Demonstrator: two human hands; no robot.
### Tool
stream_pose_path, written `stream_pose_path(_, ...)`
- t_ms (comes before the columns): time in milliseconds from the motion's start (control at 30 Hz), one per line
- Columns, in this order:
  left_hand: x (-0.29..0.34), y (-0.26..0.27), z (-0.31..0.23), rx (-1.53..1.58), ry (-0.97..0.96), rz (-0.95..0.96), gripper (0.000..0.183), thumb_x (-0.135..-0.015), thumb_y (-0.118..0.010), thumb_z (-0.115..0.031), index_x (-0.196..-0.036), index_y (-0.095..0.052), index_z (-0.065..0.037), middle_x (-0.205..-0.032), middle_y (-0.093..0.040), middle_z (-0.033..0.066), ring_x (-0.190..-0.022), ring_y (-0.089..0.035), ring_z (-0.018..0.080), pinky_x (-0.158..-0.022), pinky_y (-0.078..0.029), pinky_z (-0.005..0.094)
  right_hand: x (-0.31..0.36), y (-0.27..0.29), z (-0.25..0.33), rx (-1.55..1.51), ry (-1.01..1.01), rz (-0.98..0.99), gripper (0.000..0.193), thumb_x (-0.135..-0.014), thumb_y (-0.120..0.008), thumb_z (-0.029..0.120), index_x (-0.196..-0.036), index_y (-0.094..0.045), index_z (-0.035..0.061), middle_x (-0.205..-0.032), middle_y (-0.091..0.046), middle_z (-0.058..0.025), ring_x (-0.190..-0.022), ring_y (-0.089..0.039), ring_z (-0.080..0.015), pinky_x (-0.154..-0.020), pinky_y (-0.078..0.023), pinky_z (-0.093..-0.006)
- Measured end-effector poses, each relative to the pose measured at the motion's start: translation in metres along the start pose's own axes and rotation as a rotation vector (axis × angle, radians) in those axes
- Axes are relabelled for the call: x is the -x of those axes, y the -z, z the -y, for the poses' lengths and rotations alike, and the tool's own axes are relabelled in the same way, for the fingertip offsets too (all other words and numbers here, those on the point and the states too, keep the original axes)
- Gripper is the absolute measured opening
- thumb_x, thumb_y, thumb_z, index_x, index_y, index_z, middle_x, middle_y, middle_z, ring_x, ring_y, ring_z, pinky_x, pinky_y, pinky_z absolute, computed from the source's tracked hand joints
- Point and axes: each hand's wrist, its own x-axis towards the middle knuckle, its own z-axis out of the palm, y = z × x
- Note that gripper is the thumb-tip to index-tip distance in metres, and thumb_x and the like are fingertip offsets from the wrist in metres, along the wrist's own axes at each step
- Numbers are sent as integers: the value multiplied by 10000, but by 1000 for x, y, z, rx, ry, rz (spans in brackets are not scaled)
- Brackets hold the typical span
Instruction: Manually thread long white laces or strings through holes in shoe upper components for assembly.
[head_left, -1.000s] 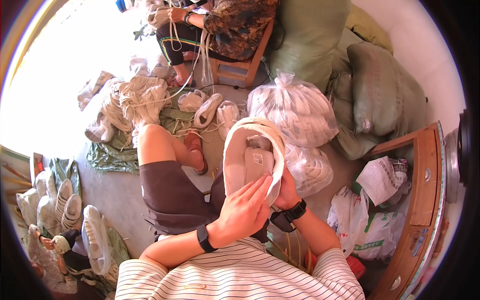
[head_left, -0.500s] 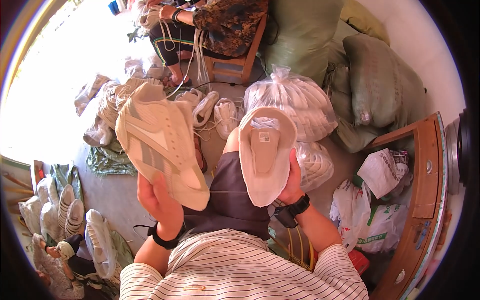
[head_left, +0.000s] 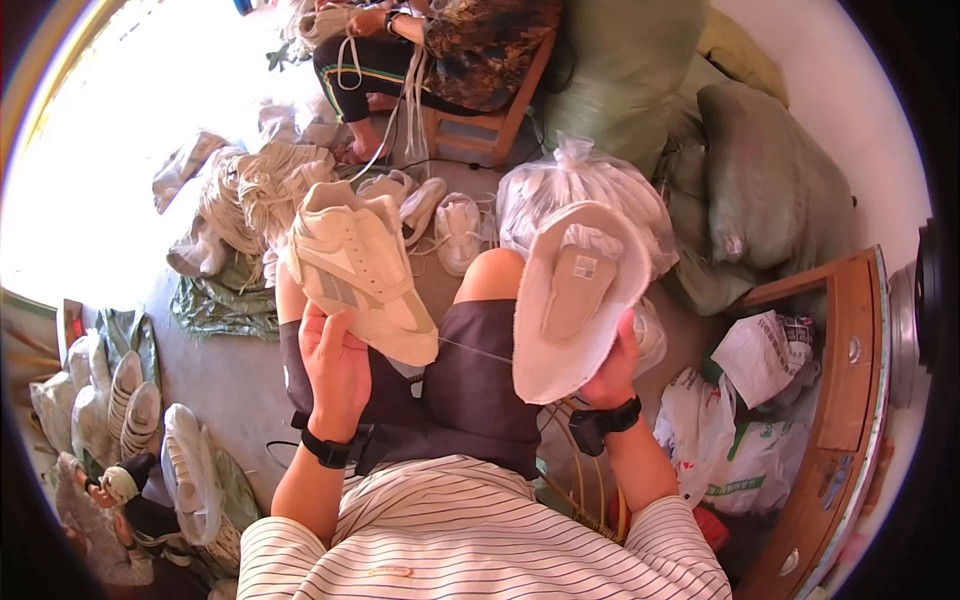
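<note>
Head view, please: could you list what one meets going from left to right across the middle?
Bagged white shoes → left hand → shoe upper → second upper → right hand → wooden cabinet.

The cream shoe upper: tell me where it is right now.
In the head view, the cream shoe upper is left of centre, held up by the left hand above the knee, beside the shoe sole.
</note>
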Motion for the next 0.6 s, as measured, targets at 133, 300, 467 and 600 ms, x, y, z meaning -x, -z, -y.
stream_pose_path(133,-6,11,3,106,129,41,373,-855,-465,35,-1226,-489,7,-1218,-587,106,-1134,-562,212,-1000,-427,356,1,-3,4,-66,91,-6,746,-904,-470,582,-1428,-304,78,-1393,-442,-108,-1246,-461,-278,-1047,-378,-443)
stream_pose_path(300,-8,5,7,217,289,84,316,-826,-461,64,-1128,-533,2,-1158,-609,113,-1085,-589,199,-967,-454,337,6,-25,5,-121,135,-55,826,-869,-367,705,-1461,-256,139,-1407,-419,-112,-1226,-476,-312,-998,-429,-475)
stream_pose_path(467,-15,9,27,331,452,179,380,-818,-450,74,-1185,-513,-2,-1185,-605,105,-1091,-588,199,-963,-457,333,16,-39,4,-84,131,-13,813,-876,-372,695,-1461,-258,142,-1410,-417,-100,-1228,-472,-302,-1001,-423,-464)
stream_pose_path(600,-19,-1,16,349,489,196,478,-806,-438,87,-1275,-469,-1,-1218,-591,95,-1113,-577,198,-981,-447,328,24,-46,4,-39,133,-33,792,-889,-377,677,-1456,-269,134,-1400,-431,-92,-1228,-473,-285,-1001,-421,-456)
